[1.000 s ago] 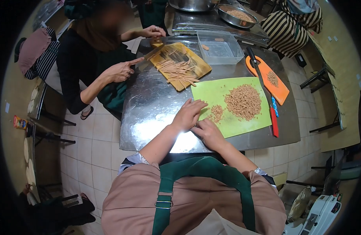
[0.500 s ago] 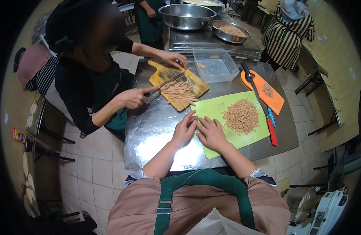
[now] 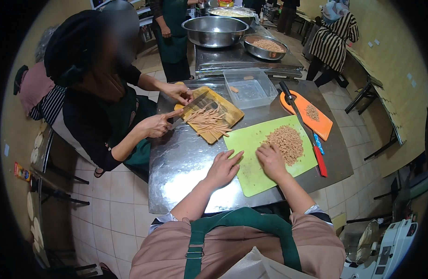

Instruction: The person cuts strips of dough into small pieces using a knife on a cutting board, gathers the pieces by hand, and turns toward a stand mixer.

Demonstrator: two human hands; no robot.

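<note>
- And here is the left hand [image 3: 222, 169], at the near left of the green board [image 3: 256, 180], fingers loosely spread, tips over its edge.
- Now the right hand [image 3: 271, 160]: fingers bent and close together at the left side of the chopped pile [image 3: 288, 145] (whether they pinch any bits, I cannot tell).
- The pile sits on the board's right half; working it well, I'd judge, calls for light, cupped fingertips pushing inward, so no crumbs scatter, while the left steadies the board.
- Off to the right, a red handle [image 3: 322, 165] lies beside the board; best keep knuckles clear of that side.
- Farther up, a co-worker's hands [image 3: 154, 125] are at a knife [image 3: 194, 103] over pale strips [image 3: 208, 122]; elbow room matters there.
- Beyond, an orange board [image 3: 323, 128] carries a smaller heap [image 3: 312, 112], near a clear container [image 3: 258, 102].
</note>
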